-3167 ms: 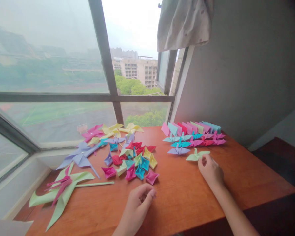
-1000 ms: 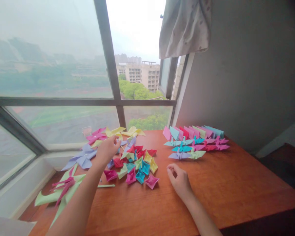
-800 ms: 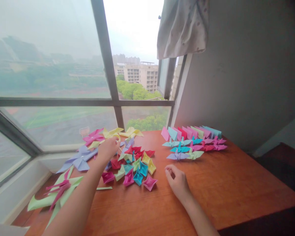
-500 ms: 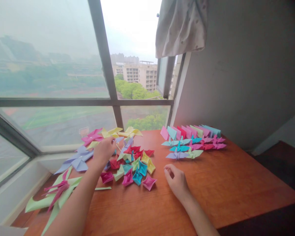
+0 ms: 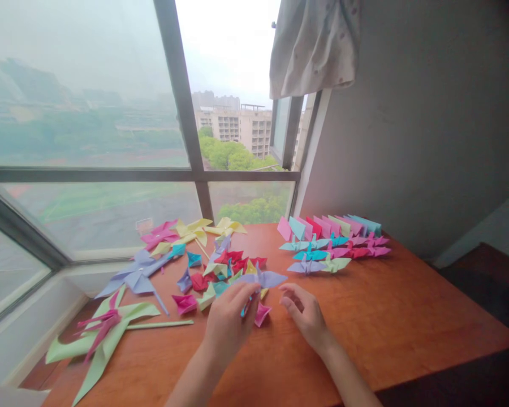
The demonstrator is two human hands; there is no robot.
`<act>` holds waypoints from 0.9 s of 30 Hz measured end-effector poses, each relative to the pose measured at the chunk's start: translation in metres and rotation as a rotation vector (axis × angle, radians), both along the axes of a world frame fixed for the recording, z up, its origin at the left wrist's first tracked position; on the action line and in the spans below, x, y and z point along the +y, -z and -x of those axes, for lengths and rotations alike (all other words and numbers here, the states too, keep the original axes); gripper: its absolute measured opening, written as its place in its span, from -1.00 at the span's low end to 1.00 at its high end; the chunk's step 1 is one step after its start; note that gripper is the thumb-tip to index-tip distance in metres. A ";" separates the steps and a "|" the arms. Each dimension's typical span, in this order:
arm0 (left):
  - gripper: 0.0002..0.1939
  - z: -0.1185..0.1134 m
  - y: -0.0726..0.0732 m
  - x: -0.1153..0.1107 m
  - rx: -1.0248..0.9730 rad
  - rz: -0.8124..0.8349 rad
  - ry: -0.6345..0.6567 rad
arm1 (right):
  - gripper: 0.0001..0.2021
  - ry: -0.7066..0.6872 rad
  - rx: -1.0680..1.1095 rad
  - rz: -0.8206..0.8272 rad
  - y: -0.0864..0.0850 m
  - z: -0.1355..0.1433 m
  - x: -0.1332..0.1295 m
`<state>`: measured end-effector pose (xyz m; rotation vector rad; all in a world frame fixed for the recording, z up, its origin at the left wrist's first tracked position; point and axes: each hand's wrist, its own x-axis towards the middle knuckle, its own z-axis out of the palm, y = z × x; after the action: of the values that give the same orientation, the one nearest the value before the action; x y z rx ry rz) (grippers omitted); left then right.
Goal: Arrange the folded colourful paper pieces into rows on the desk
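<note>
My left hand point(image 5: 233, 316) pinches a light purple paper crane point(image 5: 263, 278) above the pile of folded paper boats. The crane's wings spread out over its fingertips. Just to the right, my right hand point(image 5: 303, 314) hovers over the table with its fingers curled; no object shows in it. Red paper boats point(image 5: 233, 260) and a magenta boat point(image 5: 184, 304) lie beyond and left of my left hand. Rows of paper cranes point(image 5: 309, 255) stand at the back right.
Colored folded papers point(image 5: 322, 227) stand in a row behind the cranes. Pinwheels, among them a green one point(image 5: 106, 333) and a purple one point(image 5: 138, 272), lie on the left of the wooden table point(image 5: 407, 316). Windows rise behind it.
My left hand has come back from the pinwheels toward the middle, now with the light purple crane in it. My right hand has hardly moved.
</note>
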<state>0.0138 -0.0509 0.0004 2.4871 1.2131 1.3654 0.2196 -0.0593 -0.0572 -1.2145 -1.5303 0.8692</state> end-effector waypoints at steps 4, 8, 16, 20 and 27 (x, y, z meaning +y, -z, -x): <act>-0.85 -0.022 0.019 -0.016 0.157 -0.011 0.062 | -0.63 -0.044 0.173 0.098 0.002 -0.004 0.000; -0.84 -0.029 0.030 -0.022 0.200 -0.012 0.144 | -0.64 0.015 0.268 0.181 0.003 -0.004 0.002; -0.76 -0.011 0.032 -0.015 0.035 -0.016 0.013 | -0.72 0.054 0.438 0.224 0.005 -0.010 0.004; -0.87 -0.010 0.029 -0.011 -0.113 0.206 0.041 | -0.76 -0.020 0.476 0.253 0.005 -0.012 0.003; -0.86 -0.014 0.025 -0.014 -0.171 0.483 0.197 | -0.82 -0.107 0.478 0.270 0.004 -0.010 0.002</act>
<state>0.0278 -0.0644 -0.0248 2.0483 1.0722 1.0572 0.2299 -0.0578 -0.0607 -1.0177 -1.1206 1.3609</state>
